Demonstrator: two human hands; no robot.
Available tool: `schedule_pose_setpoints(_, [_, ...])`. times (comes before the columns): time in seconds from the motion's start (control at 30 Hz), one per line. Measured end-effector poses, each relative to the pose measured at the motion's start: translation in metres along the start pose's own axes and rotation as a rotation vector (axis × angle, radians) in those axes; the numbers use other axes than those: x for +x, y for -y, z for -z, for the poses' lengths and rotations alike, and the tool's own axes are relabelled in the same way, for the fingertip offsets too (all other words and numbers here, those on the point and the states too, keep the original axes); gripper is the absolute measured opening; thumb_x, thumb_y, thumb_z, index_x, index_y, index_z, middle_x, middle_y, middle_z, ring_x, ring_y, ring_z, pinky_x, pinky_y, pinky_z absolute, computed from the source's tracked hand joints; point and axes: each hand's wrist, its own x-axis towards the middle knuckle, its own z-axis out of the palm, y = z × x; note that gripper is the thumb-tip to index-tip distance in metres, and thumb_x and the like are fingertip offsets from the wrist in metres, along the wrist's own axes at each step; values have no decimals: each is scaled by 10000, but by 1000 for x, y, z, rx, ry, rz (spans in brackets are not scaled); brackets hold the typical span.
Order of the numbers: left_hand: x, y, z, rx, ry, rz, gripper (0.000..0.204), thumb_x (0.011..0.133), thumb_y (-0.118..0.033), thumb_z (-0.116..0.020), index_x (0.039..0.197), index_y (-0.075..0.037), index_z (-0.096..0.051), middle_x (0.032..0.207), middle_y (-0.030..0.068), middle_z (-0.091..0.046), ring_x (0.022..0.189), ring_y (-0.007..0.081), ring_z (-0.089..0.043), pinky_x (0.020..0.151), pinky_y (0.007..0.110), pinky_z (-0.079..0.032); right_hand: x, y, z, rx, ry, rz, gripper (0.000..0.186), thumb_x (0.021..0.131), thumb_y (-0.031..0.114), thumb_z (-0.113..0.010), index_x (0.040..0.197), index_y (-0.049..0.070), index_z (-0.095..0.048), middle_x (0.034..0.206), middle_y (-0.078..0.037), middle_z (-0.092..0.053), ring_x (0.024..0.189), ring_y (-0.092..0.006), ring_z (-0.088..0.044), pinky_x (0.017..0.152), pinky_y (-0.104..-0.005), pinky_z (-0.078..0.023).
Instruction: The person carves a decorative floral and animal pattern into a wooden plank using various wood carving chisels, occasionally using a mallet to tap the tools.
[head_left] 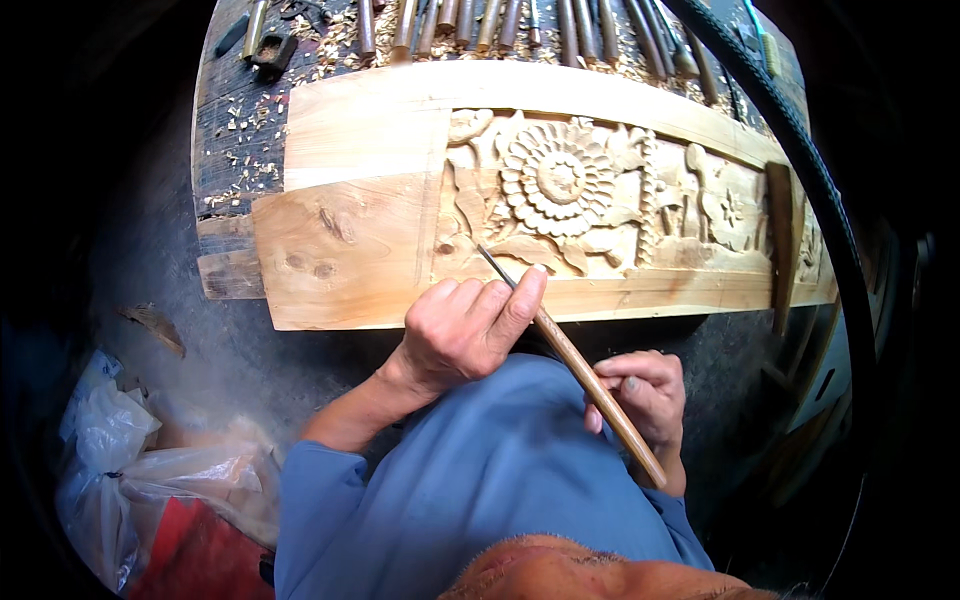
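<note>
A carving chisel with a long wooden handle slants across the near edge of a pale carved wooden board. Its dark blade tip touches or hovers just over the relief, below left of a large round carved flower. My left hand is closed around the lower part of the chisel, close to the blade, and rests at the board's near edge. Farther back along the handle, my right hand curls its fingers about the wood, partly hidden by it.
Several wooden-handled tools lie in a row along the far side of the workbench, among wood shavings. A wooden bar crosses the board's right part. Clear plastic bags and a red item sit at lower left. A dark cable arches at right.
</note>
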Motion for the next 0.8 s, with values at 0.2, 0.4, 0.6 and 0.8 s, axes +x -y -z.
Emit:
schedule_pose_setpoints(0.2, [1, 8, 5, 153, -25, -111, 413, 974, -110, -700, 1371, 3, -701, 747, -1, -491, 574, 121, -496, 496, 293, -385, 44, 9, -30, -1051, 97, 585, 562, 935, 379, -886, 1264, -51, -736, 897, -215, -796, 746, -301, -810, 642, -361, -641])
schedule_pose_setpoints(0.4, [4, 14, 1, 144, -189, -56, 446, 993, -110, -704, 1415, 32, -681, 813, 16, -588, 609, 123, -536, 513, 288, -408, 73, 14, -42, -1136, 71, 683, 475, 1088, 402, -677, 1154, -57, -778, 819, -175, -779, 672, -274, -776, 597, -341, -614])
schedule_pose_setpoints(0.6, [11, 14, 7, 124, -228, 3, 465, 938, -61, -707, 1391, 48, -699, 841, 34, -623, 627, 130, -565, 534, 290, -435, 91, 42, -50, -1116, 117, 470, 486, 1054, 369, -682, 1188, -90, -771, 814, -170, -797, 675, -269, -795, 589, -328, -613])
schedule_pose_setpoints(0.8, [5, 17, 1, 161, -243, -43, 497, 915, -39, -695, 1402, 59, -683, 846, 41, -633, 630, 135, -575, 546, 294, -451, 96, 60, -61, -1216, 160, 480, 472, 1034, 340, -683, 1155, -106, -780, 808, -163, -800, 685, -263, -806, 616, -331, -637])
